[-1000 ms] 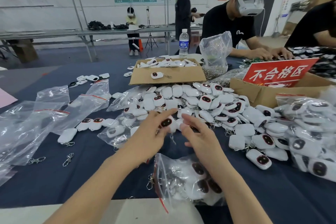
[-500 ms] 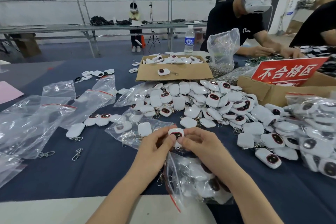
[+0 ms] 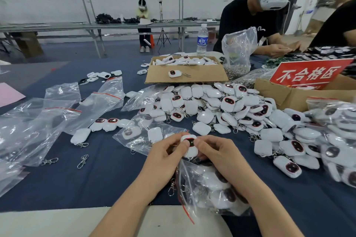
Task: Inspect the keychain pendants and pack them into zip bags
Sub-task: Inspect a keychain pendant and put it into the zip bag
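Far left there's a heap of clear plastic zip bags with red seal strips (image 3: 34,125) sprawled over the dark blue table cloth (image 3: 96,179); most look empty, though 1 further back has a single white piece inside. 2 loose silver metal clasps (image 3: 82,161) lie just in front of them on the cloth. Next over is a short row of white rounded-square keychain pendants (image 3: 107,123), 2 of them face up with dark red-rimmed screens. Beside those lies a flat clear bag (image 3: 138,146) with a few pendants in it.

Centre front, the left hand (image 3: 163,157) and right hand (image 3: 219,157) both have their fingers curled in, each pinching 1 side of the same white pendant with the dark face (image 3: 190,146); it's held up off the cloth between them, face toward the camera. Right under the wrists lies a partly filled zip bag (image 3: 192,204) with a bunch of pendants in it, its red strip on the left edge; can't tell if it's sealed.

Behind the hands is a low brown cardboard box (image 3: 202,78) holding more white pendants, with 1 lone pendant (image 3: 174,73) sitting on its front flap. A big loose pile of pendants (image 3: 221,109) spreads from that box toward the right.

Further back stand a clear water bottle with a blue label (image 3: 202,41) and a tall clear bag (image 3: 238,44) with small metal bits in its bottom. On the right a second cardboard box (image 3: 285,96) carries a red sign with white characters (image 3: 308,75); the sign hides most of what's in it. Far right are stuffed clear bags (image 3: 339,121), packed full of pendants.
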Available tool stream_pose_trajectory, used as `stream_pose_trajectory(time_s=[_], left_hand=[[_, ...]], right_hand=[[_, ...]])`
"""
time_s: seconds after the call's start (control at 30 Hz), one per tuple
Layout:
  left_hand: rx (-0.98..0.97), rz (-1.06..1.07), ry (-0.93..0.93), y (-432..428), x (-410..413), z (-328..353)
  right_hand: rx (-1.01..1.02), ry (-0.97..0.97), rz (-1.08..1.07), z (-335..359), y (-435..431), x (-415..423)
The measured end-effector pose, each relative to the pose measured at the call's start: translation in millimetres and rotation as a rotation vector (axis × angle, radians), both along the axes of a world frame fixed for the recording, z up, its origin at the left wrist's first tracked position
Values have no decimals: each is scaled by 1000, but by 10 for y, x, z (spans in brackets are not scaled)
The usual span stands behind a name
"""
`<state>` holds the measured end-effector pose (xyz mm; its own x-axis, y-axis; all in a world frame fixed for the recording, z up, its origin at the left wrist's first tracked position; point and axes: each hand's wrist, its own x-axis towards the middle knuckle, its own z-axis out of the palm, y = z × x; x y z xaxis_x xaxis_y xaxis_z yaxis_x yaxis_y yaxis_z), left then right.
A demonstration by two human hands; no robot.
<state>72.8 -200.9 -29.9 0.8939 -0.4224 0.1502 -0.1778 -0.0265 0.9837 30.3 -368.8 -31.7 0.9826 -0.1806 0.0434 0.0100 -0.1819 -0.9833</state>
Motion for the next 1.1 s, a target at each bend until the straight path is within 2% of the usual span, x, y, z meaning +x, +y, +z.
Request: stream_pose_trajectory(time_s=[0.57,0.77,1.1], left_hand=[[27,-21,-43,-37,-44,-8],[16,-80,-8,-5,-42,1],[26,-46,-42,8,-38,32]], right_hand=[[-31,-17,-65,-10,2,4],[0,-27,-27,-33,-6,5],[32,-31,3,-55,-12,38]])
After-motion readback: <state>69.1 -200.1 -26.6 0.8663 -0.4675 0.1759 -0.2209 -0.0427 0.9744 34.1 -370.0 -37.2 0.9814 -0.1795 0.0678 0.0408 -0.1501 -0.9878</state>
